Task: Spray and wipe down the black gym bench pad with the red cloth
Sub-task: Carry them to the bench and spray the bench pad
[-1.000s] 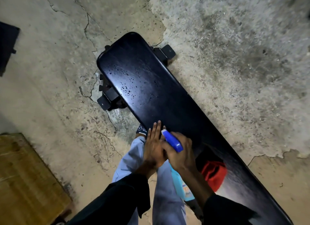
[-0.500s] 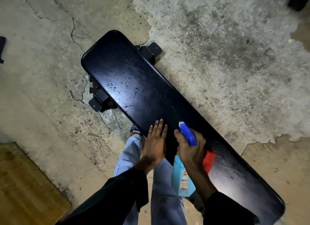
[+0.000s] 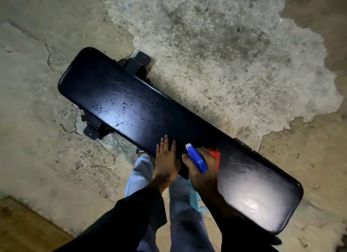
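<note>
The long black bench pad (image 3: pixel 142 109) runs diagonally from upper left to lower right, with droplets of spray on its left half. My left hand (image 3: pixel 166 160) lies flat, fingers together, on the pad's near edge. My right hand (image 3: pixel 201 173) grips a light-blue spray bottle (image 3: pixel 195 201) with a dark-blue trigger head (image 3: pixel 197 158) whose nozzle points up-left along the pad. The red cloth (image 3: pixel 215 154) lies on the pad just behind my right hand, mostly hidden by it.
Cracked, patchy concrete floor (image 3: pixel 225 54) surrounds the bench. Black metal bench feet (image 3: pixel 139 61) stick out on both sides near the far end. A wooden surface (image 3: pixel 22 225) fills the lower left corner. My legs in light trousers stand against the pad's near edge.
The view has shifted so the whole pad shows and lies flatter across the frame. My right hand with the bottle now covers more of the red cloth. My left hand stays flat on the pad.
</note>
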